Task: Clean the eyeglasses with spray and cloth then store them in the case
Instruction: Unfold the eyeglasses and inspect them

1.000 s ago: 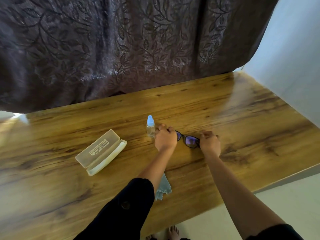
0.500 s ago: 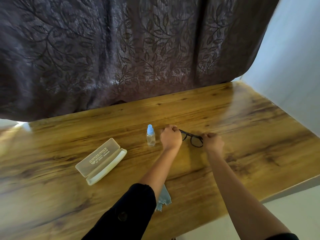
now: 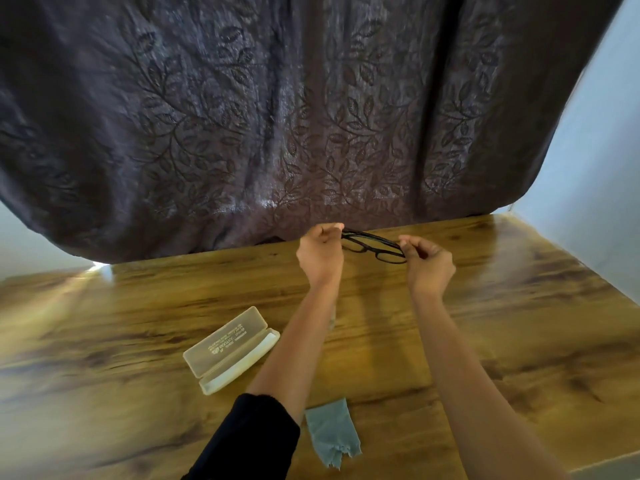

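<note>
glasses: black thin-framed eyeglasses (image 3: 372,245), up off the glossy wooden table (image 3: 502,323), held roughly level between both hands.
left hand (image 3: 320,252): fingers curled, pinching the frame's left end.
right hand (image 3: 427,263): thumb and fingers pinching the right end.
step: I read this as a look-over before spraying; I'd judge that no cleaning has been done yet.
spray: bottle not in view, so I can't tell where it is.
cloth: pale blue-grey cleaning cloth (image 3: 332,431), lying near the table's near edge, between the forearms.
case: translucent cream hard case (image 3: 230,349), open, left of the left forearm.
advice: hold by the frame only, off the lenses. One hand takes the glasses by an end, the other goes for the bottle. Mist lightly.
</note>
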{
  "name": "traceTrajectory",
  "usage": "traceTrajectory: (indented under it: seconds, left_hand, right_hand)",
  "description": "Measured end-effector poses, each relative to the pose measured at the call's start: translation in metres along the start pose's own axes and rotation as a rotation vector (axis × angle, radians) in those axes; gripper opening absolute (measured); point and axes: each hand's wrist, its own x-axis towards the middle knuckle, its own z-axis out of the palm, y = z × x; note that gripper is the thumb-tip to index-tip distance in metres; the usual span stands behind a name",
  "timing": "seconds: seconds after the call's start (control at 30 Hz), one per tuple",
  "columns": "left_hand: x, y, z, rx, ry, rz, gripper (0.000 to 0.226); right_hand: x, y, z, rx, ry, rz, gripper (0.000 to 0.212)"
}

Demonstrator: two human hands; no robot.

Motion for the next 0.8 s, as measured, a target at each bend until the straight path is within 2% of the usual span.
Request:
traceTrajectory:
  seconds: [0.03,0.17,0.3,0.5,0.8]
  left_hand:
    - [0.001,0.002,-0.007,-0.01,0.022,0.004,0.008]
    - [0.008,0.004,-0.037,0.003,0.059,-0.009,0.024]
    - [0.009,0.01,-0.068,0.061,0.037,-0.002,0.012]
    - [0.004,0.011,-0.11,0.279,-0.039,0.15,0.007]
    - [0.004,-0.002,-0.136,0.294,0.046,0.186,0.006]
  right_hand:
    - [-0.002,-0.004,0.003,0.003,-0.014,-0.018,0.014]
    - [-0.013,-0.018,0.016,0.023,-0.084,-0.104,0.015]
    - [-0.027,-0.028,0.029,0.02,-0.136,-0.177,0.016]
    - [-0.044,-0.038,0.04,0.034,-0.238,-0.259,0.017]
    - [-0.061,-0.036,0.056,0.014,-0.325,-0.391,0.015]
